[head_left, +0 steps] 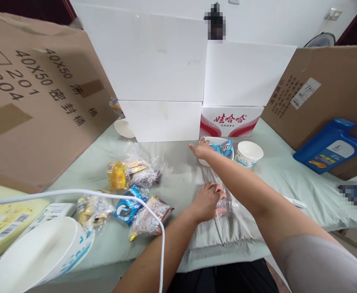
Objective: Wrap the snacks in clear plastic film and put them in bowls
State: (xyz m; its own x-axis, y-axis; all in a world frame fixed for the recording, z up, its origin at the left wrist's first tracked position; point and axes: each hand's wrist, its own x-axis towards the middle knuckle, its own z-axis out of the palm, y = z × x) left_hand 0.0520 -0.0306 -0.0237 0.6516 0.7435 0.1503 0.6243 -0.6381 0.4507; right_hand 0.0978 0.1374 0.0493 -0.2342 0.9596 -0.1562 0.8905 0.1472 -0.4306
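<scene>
My left hand (208, 202) rests low at the middle of the bed-like surface. Its fingers curl over a crinkled clear plastic bag (231, 203) with something pinkish beside the fingertips, partly covered. Farther forward, my right hand (201, 149) reaches across above my left arm to the left rim of a white bowl (207, 162). The thumb points left, apart from the index finger at the rim; the other fingers are mostly hidden. Blue snack packets (226, 148) lie in this bowl. Just right of it stands a white paper bowl (249, 154) with blue print.
Several wrapped snacks (129, 203) lie at left. A white cable (105, 194) crosses the front. A large paper tub (44, 252) is at front left. White boxes (163, 120) stand behind, cardboard boxes (44, 106) at the sides. A blue bottle (327, 146) leans right.
</scene>
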